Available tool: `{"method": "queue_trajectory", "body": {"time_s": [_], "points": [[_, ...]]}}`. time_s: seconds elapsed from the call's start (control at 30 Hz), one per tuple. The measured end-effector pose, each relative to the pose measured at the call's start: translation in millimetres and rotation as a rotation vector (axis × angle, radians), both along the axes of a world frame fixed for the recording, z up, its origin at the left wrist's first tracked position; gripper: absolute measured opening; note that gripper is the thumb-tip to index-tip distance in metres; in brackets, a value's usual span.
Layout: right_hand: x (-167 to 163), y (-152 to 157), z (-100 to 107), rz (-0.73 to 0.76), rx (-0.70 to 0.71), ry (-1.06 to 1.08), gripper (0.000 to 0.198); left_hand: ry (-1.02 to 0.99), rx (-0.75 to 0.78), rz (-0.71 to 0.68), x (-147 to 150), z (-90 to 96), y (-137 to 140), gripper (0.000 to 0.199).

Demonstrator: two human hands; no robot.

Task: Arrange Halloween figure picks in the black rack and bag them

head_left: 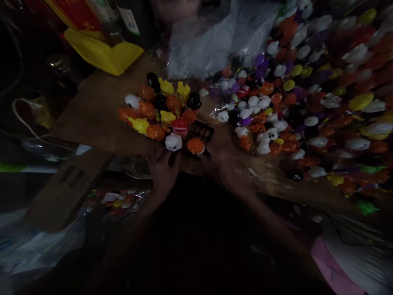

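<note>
A dark slotted rack stands at the front of the wooden table, holding several small toy heads in orange, yellow, black, white and red. My left hand grips its near left corner, beside a white toy head. At the near right corner my right hand is closed on the rack, next to an orange and white toy head. Dim light and blur partly hide the fingertips. Most of the rack is covered by the toys on it.
A large heap of loose toy heads spreads over the right side. Clear plastic bags lie at the back. The wooden tabletop extends left, with a yellow folded object behind. Below left is a slotted wooden board.
</note>
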State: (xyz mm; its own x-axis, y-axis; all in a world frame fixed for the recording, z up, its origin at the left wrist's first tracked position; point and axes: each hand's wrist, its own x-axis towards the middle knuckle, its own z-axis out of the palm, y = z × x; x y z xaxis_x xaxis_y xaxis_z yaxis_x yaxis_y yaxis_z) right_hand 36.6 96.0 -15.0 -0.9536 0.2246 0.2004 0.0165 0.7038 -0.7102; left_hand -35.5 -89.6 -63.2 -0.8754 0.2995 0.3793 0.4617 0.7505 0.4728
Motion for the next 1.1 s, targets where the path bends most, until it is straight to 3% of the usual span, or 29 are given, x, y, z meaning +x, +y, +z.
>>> {"method": "queue_trajectory", "body": {"time_s": [0.2,0.27,0.4,0.7,0.77,0.87,1.1], "points": [[-18,-21,-20,-0.047,-0.538,0.036,0.033,0.018,-0.041,-0.009,-1,-2.0,2,0.023],[-20,-25,-30,-0.063,-0.632,0.059,0.036,0.016,-0.036,-0.014,-2,-3.7,2,0.023],[-18,-22,-30,-0.054,-0.628,0.005,0.034,0.013,-0.033,-0.022,-2,-5.5,2,0.023],[0,6,1,0.125,-0.855,-0.157,0.034,0.082,-0.039,-0.047,-1,-6.4,-2,0.024],[3,12,-1,0.156,-0.811,-0.125,0.032,0.105,-0.055,-0.044,0,-7.2,-3,0.027],[4,19,-6,0.099,-0.753,-0.129,0.031,0.107,-0.048,-0.036,0,-7.1,-3,0.031],[1,13,-10,0.002,-0.948,-0.159,0.030,0.008,0.005,-0.028,1,-3.6,-3,0.030]]}}
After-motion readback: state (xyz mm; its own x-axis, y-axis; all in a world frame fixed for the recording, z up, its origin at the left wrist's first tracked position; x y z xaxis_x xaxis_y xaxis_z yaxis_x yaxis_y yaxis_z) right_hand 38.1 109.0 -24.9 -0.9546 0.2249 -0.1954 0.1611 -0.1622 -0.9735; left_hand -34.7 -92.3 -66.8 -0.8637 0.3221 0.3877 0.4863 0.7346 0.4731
